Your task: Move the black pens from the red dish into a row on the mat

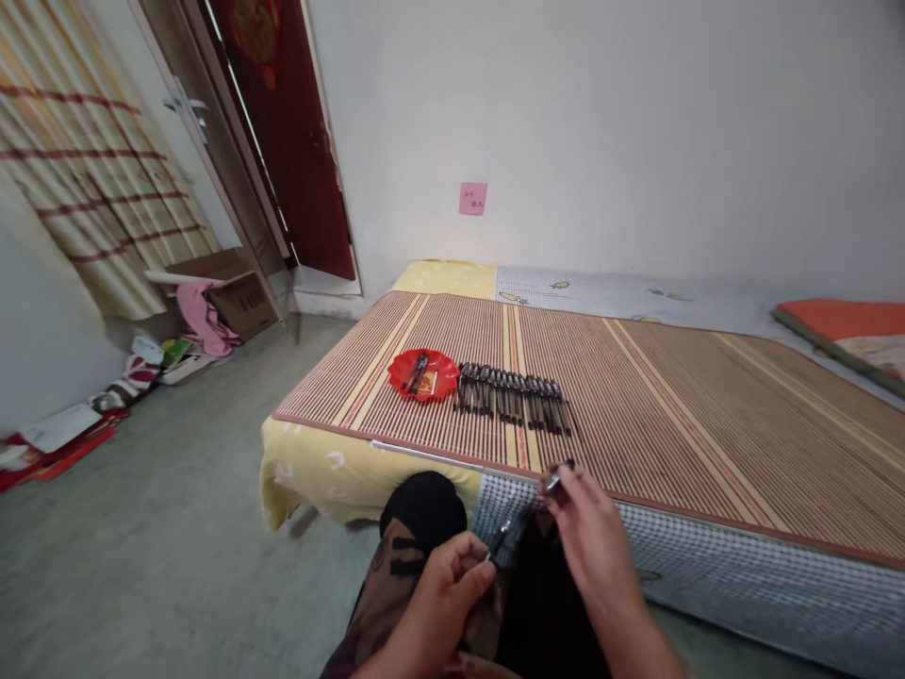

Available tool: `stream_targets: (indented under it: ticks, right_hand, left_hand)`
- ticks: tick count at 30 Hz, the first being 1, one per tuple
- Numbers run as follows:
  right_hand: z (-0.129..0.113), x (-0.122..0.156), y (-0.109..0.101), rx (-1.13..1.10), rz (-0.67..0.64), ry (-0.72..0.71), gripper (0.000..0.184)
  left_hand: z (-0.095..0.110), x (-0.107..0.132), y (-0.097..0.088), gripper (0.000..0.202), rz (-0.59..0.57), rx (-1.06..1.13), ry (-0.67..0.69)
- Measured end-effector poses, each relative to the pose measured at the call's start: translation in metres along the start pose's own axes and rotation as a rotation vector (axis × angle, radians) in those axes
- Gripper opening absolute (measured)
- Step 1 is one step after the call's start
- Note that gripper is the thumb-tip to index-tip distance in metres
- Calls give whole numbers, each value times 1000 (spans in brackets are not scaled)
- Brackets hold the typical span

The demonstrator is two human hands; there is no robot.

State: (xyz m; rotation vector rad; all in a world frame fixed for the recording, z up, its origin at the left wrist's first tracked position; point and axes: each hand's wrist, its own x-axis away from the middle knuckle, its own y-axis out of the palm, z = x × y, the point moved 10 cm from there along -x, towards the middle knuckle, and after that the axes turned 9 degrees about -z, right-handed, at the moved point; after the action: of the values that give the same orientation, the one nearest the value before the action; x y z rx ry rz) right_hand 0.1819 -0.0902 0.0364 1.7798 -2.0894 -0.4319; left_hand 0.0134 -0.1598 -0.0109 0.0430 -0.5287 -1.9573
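My left hand (456, 589) is closed around a slim black pen (501, 536), whose tip end points up and away from me. In my right hand (585, 519), pinched between thumb and fingers, is a short dark shiny piece that looks like a pen cap (557, 477). The two hands are apart, above my lap at the bed's edge. Beyond them, several black pens (513, 396) lie side by side in a row on the striped mat (650, 424). Touching the row's left end is a red scalloped plate (405, 365) with a few pens in it.
The mat covers a bed with a yellow and checked sheet (318, 462). An orange folded cloth (841, 321) lies at the far right. A pink note (473, 199) sticks to the wall. On the floor at left are a cardboard box (244, 304) and assorted items.
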Motion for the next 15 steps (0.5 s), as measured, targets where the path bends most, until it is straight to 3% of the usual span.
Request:
stream_targets:
  ticks: [2,4,8,11,15]
  right_hand:
    - [-10,-3,-5,-99,-1,-7,34]
    - [-7,1,2,-89,-80,50,32]
    - [22,23,34,213,-304,170,31]
    - [35,32,49,397,-389,133,32]
    - [36,32,56,431,-414,61,30]
  left_hand:
    - [6,1,-2,41,9,2,22]
    - [14,0,-3,43,24,-11,46]
    - [28,0,-2,36,73,-90,93]
    - [38,1,0,27,80,-183,172]
    - [34,1,-8,32,88,-323,207]
